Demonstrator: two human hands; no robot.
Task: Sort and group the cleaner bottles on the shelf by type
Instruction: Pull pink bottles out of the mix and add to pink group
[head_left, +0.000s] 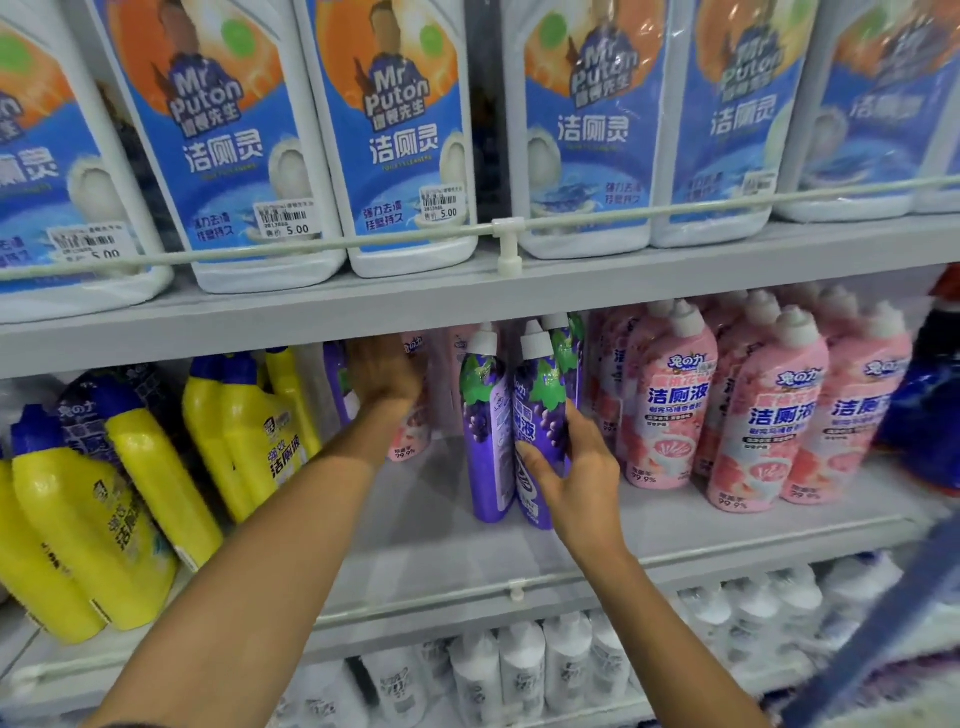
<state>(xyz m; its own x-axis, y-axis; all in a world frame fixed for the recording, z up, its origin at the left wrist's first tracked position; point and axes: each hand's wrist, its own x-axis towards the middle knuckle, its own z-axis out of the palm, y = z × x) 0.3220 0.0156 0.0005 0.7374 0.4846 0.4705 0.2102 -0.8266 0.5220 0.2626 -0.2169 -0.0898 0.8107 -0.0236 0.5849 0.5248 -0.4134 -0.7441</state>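
- My right grip (576, 470) wraps a purple bottle (540, 410) on the middle shelf (431, 525), thumb across its front.
- A second purple bottle (485, 431) stands just beside it, on its left.
- My left grip (384, 374) reaches deep, against a lone pink bottle (415, 421); I cannot tell its hold.
- Pink bottle rows (670, 410) crowd the right, yellow bottles (130, 499) the left.
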